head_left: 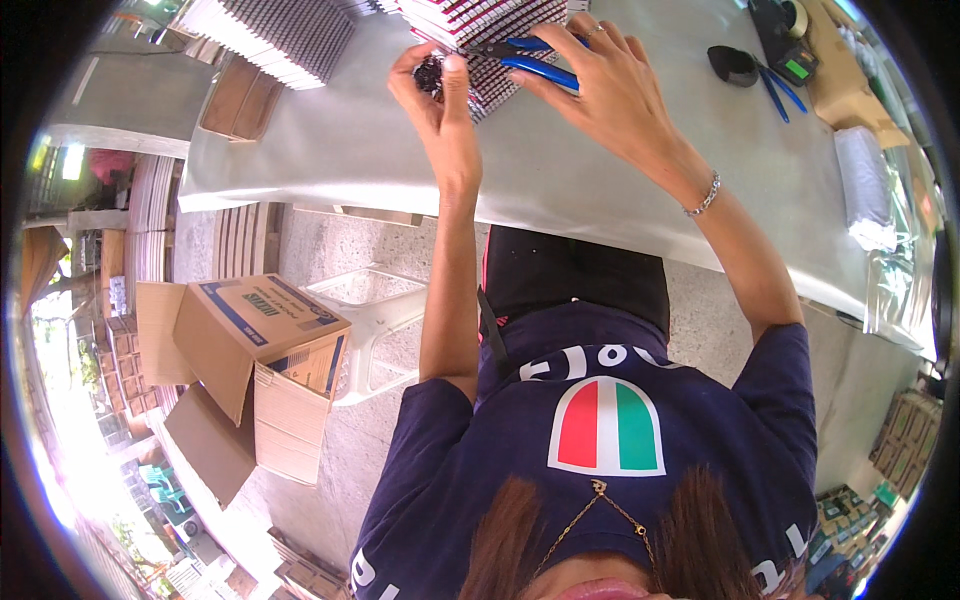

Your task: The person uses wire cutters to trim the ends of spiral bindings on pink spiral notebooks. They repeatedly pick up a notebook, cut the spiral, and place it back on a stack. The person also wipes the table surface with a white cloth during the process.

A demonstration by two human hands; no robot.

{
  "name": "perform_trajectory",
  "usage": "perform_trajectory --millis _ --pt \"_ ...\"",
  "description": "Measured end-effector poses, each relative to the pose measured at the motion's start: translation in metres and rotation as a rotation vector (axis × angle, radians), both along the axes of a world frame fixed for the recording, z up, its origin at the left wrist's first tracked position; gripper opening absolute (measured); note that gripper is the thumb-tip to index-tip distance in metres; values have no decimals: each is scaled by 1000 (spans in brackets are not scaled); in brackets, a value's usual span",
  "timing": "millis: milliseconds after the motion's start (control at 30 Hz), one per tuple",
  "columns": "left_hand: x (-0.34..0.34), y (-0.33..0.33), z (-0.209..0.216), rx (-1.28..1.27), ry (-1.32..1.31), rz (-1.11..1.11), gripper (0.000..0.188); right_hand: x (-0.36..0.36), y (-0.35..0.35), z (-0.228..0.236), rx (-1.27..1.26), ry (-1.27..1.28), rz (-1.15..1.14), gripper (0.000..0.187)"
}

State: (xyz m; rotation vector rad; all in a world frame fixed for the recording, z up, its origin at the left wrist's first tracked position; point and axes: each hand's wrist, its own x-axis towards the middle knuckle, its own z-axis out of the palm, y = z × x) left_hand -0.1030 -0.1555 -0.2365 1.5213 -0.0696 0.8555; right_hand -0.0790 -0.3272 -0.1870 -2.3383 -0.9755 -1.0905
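Note:
A stack of spiral-bound notebooks point(490, 22) with red and white edges stands at the table's far edge in the head view. My right hand point(610, 85) is closed round the blue handles of a pair of wire cutters point(545, 72). Their dark jaws reach left to the corner of the stack, beside my left thumb. My left hand point(445, 120) is at that same corner, fingers bent. It holds a bunch of dark curly pieces point(429, 76), which look like bits of binding coil. The jaws' exact contact is too small to make out.
Another notebook stack point(280, 40) and a brown box point(240, 98) sit at the left. On the table's right lie a black tape dispenser point(785, 45), blue-handled tool point(775, 95) and plastic-wrapped pack point(865, 185). An open carton point(255, 330) stands by a white plastic stool point(385, 310).

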Motion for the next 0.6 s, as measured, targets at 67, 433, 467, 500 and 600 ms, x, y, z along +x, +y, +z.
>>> perform_trajectory --millis 67,433,467,500,600 --pt "-11 -4 9 177 124 63 32 -6 1 4 29 246 55 47" --pt "3 3 -11 160 -10 63 29 2 5 -18 61 375 21 41" --pt "3 2 -11 170 -15 66 29 2 4 -18 61 379 16 41" --pt "3 3 -11 149 -8 57 30 1 4 -18 60 413 7 41" --pt "1 4 -11 23 5 21 32 -1 3 -16 92 372 5 39"
